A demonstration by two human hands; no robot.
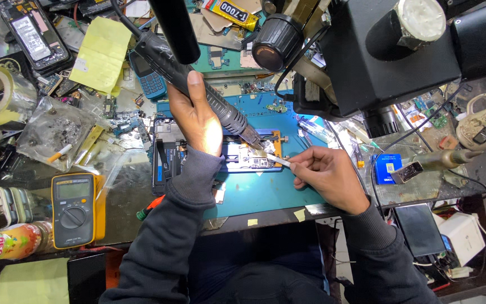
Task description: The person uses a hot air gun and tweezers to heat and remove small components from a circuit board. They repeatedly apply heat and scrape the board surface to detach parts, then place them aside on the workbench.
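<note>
Two hands work over a circuit board [252, 159] clamped on the blue mat [265, 191]. Left hand [198, 121] is wrapped around a black hot-air wand [198, 79], its nozzle angled down just above the board. Right hand [324, 171] pinches tweezers [278, 160], tips touching the board. Left of the mat, a clear plastic bag [57, 132] holds small dark scraps.

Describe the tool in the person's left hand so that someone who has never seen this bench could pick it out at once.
Start at the blue work mat in the middle of the cluttered bench. Above its left part, the left hand grips a long black hot-air handpiece slanting down to the circuit board. Unlike the thin tweezers in the right hand, it is thick, ribbed and metal-nozzled.
</note>
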